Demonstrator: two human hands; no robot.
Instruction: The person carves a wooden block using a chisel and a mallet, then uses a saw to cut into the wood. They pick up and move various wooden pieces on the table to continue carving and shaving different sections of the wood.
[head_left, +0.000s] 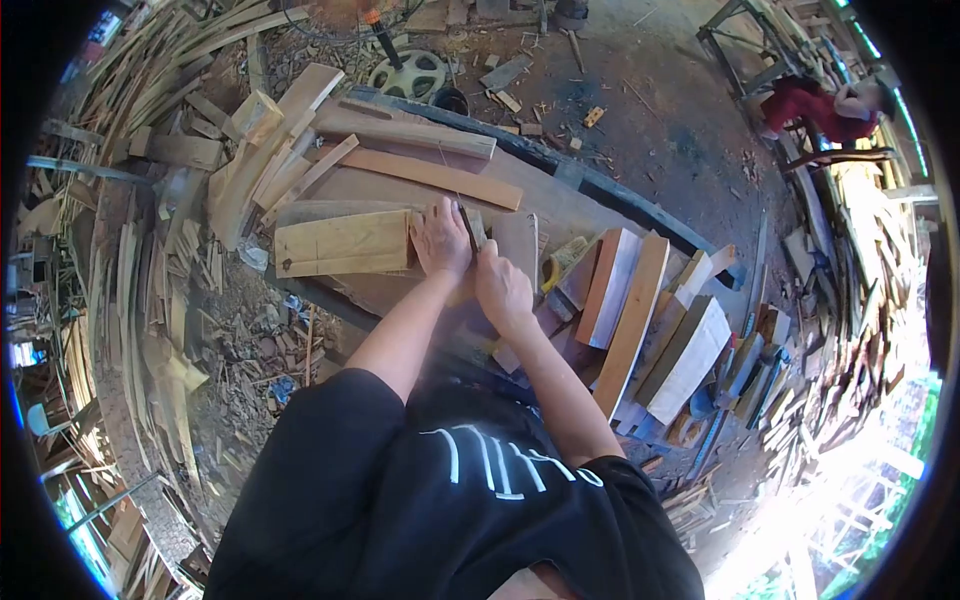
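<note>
My left hand (441, 240) presses down on the right end of a pale wooden block (345, 245), with its fingers bent over the wood. Close beside it, my right hand (503, 287) is closed around the near end of a dark, narrow tool (467, 226). Seen almost edge-on, the tool points away from me, and its exact kind is hard to make out. Short wood pieces lie partly under and beyond my hands. Further back on the bench, a long reddish-brown board (430, 176) lies beside a thicker plank (410, 132).
Cut boards (630, 325) stand in a row to the right of my arms. More timber (285, 140) is stacked at the back left. Scraps (265, 345) litter the floor. A person in red (825, 108) sits at the far right. A fan base (408, 75) stands behind the bench.
</note>
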